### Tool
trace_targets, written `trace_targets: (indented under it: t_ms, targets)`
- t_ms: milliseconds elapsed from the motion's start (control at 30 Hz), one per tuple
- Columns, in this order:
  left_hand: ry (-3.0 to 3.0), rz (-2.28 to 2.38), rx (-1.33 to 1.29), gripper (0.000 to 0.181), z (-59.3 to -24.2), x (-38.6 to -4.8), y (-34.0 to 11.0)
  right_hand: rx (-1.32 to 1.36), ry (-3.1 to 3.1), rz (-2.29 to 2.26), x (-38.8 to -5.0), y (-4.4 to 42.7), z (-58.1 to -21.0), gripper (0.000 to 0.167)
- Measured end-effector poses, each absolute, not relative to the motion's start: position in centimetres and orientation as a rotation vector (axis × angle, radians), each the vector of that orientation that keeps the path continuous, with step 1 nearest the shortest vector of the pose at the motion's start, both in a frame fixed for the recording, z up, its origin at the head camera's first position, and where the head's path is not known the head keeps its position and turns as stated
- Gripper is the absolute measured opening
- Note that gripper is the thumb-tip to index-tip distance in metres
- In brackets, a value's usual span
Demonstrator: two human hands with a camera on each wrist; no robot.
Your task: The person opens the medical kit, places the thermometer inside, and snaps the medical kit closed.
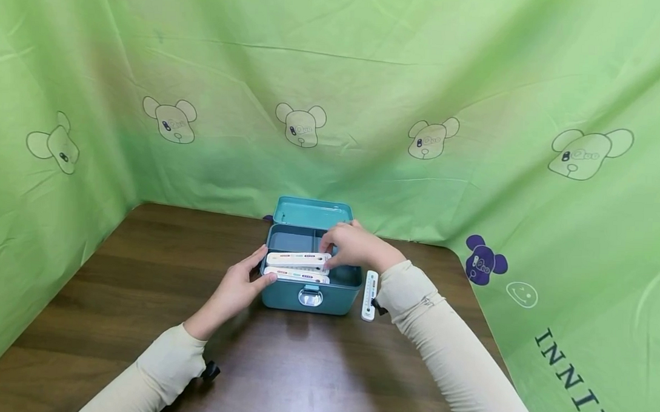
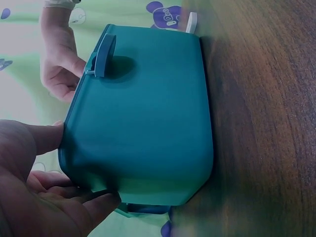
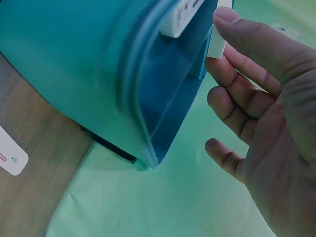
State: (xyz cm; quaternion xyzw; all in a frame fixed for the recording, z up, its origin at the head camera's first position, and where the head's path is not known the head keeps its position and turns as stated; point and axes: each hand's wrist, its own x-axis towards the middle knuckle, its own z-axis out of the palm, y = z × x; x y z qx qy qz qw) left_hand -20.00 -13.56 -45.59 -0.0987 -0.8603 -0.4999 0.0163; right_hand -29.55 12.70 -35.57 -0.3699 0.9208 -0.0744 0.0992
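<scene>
A teal metal storage box [image 1: 332, 300] stands with its hinged lid [image 1: 313, 213] raised at the back. White strip thermometers lie crosswise inside, among them a front thermometer [image 1: 297, 274]. My right hand [image 1: 353, 246] reaches over the box and pinches the right end of an upper thermometer [image 1: 295, 259] between thumb and fingers. In the right wrist view that pinched thermometer [image 3: 217, 44] shows at the box opening. My left hand [image 1: 240, 291] holds the box's front left corner, thumb at the front rim and fingers along the left side.
Another white thermometer [image 1: 369, 295] lies on the wooden table [image 1: 141, 284], just right of the box. A metal latch [image 1: 310, 296] sits on the box's front. Behind the lid, a green printed curtain [image 1: 367, 80] hangs around the table's edges.
</scene>
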Motion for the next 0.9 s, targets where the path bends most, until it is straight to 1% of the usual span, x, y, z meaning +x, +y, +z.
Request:
trace_targets:
  t_ms: [400, 533, 900]
  targets:
    - [-2.659, -1.557, -0.320, 0.073, -45.7, -20.0, -13.6, -1.134, 2.813, -0.180, -28.7, 13.0, -37.1, 0.020]
    - [-2.656, -1.560, -0.322, 0.074, -45.8, -20.0, -13.6, -1.118, 2.862, -0.194, -27.9, 13.1, -37.4, 0.020]
    - [-2.676, -1.563, -0.292, 0.074, -45.7, -20.0, -13.6, -1.018, 3.030, -0.255, -26.7, 13.3, -39.3, 0.026]
